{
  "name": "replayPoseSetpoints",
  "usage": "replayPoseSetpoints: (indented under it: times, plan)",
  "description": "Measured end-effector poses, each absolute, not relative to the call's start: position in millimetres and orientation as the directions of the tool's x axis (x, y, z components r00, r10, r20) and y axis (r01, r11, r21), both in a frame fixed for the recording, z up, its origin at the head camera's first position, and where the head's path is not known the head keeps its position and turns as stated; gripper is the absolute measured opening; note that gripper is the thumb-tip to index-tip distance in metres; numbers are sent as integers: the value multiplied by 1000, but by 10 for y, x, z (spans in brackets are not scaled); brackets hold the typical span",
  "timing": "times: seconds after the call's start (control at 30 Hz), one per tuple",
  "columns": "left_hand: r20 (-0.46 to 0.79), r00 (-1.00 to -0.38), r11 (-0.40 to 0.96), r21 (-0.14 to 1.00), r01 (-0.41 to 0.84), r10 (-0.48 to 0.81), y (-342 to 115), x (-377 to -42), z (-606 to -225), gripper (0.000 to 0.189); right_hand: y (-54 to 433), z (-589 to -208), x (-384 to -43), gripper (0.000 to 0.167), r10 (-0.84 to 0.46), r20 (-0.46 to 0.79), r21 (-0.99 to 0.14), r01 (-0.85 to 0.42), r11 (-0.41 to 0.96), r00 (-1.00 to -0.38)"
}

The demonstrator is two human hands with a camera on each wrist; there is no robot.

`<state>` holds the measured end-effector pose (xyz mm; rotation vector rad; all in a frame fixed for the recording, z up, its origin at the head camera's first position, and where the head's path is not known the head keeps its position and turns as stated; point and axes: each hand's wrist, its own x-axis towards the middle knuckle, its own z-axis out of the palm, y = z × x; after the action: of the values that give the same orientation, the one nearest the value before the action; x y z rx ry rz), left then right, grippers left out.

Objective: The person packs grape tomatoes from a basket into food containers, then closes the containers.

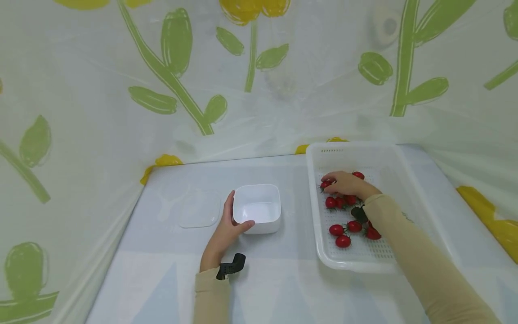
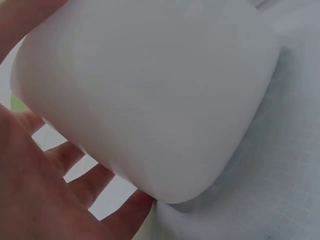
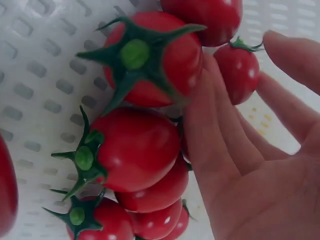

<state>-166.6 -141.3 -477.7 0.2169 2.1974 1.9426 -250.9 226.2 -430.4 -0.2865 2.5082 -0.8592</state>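
Note:
A white square container (image 1: 256, 202) with rounded corners stands upright on the table. My left hand (image 1: 226, 229) holds it by its left side, thumb on the near wall and fingers along the far left side. In the left wrist view, its smooth wall (image 2: 150, 100) fills most of the picture. Over in the white basket (image 1: 317, 234), my right hand (image 1: 346, 183) reaches among small red tomatoes. Its fairly straight fingers (image 3: 205, 125) lie around one tomato (image 3: 239, 75), with the thumb tip near the green stem leaves. Larger-looking tomatoes (image 3: 135, 145) lie beside the fingers.
Left of the container lies a clear, flat lid (image 1: 200, 209). Several more tomatoes (image 1: 343, 241) are scattered in the near half of the basket, whose raised walls surround them. A patterned cloth (image 1: 263, 112) hangs behind the table (image 1: 271, 274).

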Motion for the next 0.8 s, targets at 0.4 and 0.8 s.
replayPoseSetpoints:
  times: [0.4,0.8]
  plan:
    - [-131,-954,169,982,-87,271,-1486,-1631,-4745,101,2137,-4254,-2500,29,-301,-294,-415,-162,895,-907]
    - [-157,-937,145,983,-116,311,-1500,-1624,-4615,102,2089,-3552,-2130,32,-248,-109,-504,-161,849,-963]
